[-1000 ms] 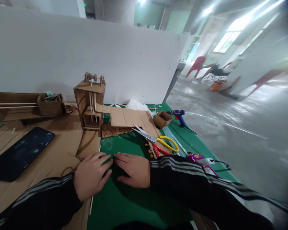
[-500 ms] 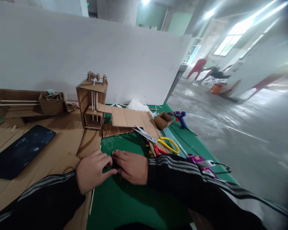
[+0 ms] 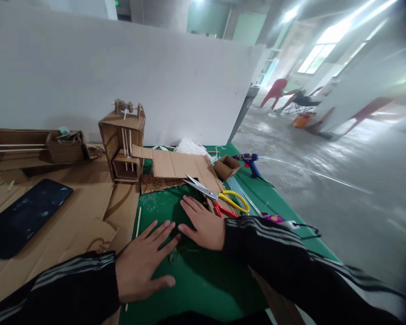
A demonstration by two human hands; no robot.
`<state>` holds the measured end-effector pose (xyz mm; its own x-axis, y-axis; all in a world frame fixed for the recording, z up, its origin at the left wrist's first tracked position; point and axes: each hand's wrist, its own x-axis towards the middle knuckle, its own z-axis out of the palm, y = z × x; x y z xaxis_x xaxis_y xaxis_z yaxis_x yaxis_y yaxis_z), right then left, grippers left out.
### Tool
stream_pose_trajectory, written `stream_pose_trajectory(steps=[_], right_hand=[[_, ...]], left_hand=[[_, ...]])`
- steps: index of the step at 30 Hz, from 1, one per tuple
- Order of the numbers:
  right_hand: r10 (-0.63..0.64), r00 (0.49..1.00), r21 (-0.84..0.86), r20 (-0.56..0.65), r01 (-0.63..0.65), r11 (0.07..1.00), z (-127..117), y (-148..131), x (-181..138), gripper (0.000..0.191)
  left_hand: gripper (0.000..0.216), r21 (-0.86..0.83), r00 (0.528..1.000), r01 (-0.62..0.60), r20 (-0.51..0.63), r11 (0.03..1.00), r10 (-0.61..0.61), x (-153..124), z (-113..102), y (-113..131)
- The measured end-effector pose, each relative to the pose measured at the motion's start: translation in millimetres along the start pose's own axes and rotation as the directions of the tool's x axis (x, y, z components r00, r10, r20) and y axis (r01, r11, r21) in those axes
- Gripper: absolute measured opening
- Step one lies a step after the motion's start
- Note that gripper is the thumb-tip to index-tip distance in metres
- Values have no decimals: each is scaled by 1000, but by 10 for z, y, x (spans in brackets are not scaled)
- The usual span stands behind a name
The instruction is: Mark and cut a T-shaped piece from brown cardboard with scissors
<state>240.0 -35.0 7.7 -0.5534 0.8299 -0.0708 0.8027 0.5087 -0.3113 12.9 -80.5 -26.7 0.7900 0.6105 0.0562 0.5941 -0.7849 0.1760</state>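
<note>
My left hand (image 3: 144,262) lies flat and open on the green mat (image 3: 196,280), fingers spread and pointing right and away. My right hand (image 3: 203,223) also rests open on the mat just beyond it, its fingertips close to the blades of the yellow-and-red scissors (image 3: 219,198). Neither hand holds anything. A few small scraps (image 3: 174,256) lie on the mat between the two hands. Both arms wear dark sleeves with pale stripes.
A cardboard tower model (image 3: 122,142) stands behind the mat, flat cardboard (image 3: 176,164) beside it. A dark phone (image 3: 23,216) lies on cardboard sheets at left. A thin wooden stick (image 3: 138,216), small cardboard box (image 3: 227,167), blue glue gun (image 3: 248,160) and white partition (image 3: 122,76) surround the area.
Both hands have come apart and spread flat: the left slid nearer and to the right onto the mat, the right moved away toward the scissors.
</note>
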Motion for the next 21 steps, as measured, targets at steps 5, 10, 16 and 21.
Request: stream_pose_trajectory(steps=[5,10,16,21], right_hand=[[64,996,-8,-66,-64,998,181,-50,305,73],[-107,994,21,25,107,994,249,-133,119,62],[79,995,-43,-65,-81,996,155,-52,21,75],[196,970,-92,-145,-210,973,189,1,286,81]], left_hand=[[77,-192,993,-99,50,976,110,34,-93,103],[58,-398,988,-128,34,909,154,-72,-321,32],[56,-319,997,7,74,948,17,-265,-340,-62],[64,-138,989,96,129,986,-78,-130,-284,-120]])
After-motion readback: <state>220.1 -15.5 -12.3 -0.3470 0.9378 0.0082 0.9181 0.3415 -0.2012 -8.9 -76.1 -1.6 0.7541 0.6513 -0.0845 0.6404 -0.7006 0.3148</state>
